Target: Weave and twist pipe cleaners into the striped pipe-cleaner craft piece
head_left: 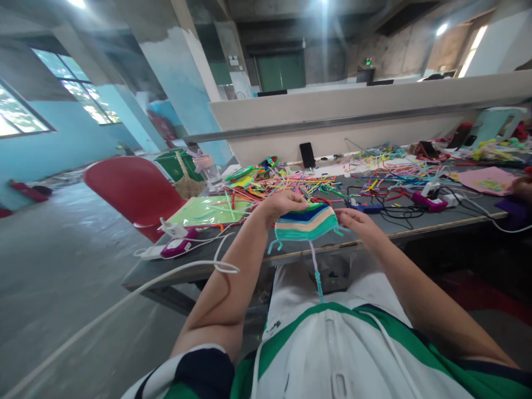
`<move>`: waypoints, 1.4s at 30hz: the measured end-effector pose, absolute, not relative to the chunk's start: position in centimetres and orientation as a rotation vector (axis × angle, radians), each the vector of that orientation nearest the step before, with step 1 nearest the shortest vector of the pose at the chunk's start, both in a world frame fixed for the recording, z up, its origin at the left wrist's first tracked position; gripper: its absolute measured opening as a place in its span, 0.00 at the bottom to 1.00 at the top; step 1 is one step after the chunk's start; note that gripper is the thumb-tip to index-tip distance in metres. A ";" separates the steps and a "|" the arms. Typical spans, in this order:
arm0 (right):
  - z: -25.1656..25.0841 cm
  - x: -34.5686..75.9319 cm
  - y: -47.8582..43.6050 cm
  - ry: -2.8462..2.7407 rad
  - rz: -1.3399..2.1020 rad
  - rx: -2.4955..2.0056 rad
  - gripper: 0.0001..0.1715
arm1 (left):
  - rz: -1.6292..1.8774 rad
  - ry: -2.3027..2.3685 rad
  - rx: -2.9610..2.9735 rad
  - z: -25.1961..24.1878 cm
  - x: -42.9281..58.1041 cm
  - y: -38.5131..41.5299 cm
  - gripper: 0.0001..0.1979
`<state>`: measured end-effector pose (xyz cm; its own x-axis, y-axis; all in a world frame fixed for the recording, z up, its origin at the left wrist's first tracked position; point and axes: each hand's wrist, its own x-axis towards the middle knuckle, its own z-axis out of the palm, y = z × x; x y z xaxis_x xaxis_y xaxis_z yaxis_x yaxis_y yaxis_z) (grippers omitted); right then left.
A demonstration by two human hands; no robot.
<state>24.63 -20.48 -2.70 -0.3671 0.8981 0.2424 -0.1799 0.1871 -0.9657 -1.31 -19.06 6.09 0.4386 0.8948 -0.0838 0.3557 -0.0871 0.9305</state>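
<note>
Left hand, right hand hold one striped weave

Probably a craft workshop (bare concrete): pipe cleaners strewn on workbench.

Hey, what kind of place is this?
Probably a craft workshop in a concrete hall: long table strewn with pipe cleaners, left hand and right hand holding a striped woven piece.
</note>
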 end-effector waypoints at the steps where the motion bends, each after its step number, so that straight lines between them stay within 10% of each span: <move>1: -2.0 24.2 -20.6 -1.543 1.414 -0.720 0.22 | 0.658 1.094 1.657 6.2 -0.8 -19.3 0.16; 28: -4.7 24.3 -19.9 -1.215 1.642 -0.679 0.16 | 1.115 0.859 1.182 -1.4 -2.8 -23.4 0.17; 36: 1.0 26.4 -18.8 -1.721 1.610 -0.629 0.30 | 0.996 0.806 1.299 -0.1 -1.9 -23.3 0.15; 42: 4.6 24.7 -18.0 -2.207 1.294 -0.879 0.16 | 1.148 0.788 1.188 -1.3 -0.8 -23.8 0.26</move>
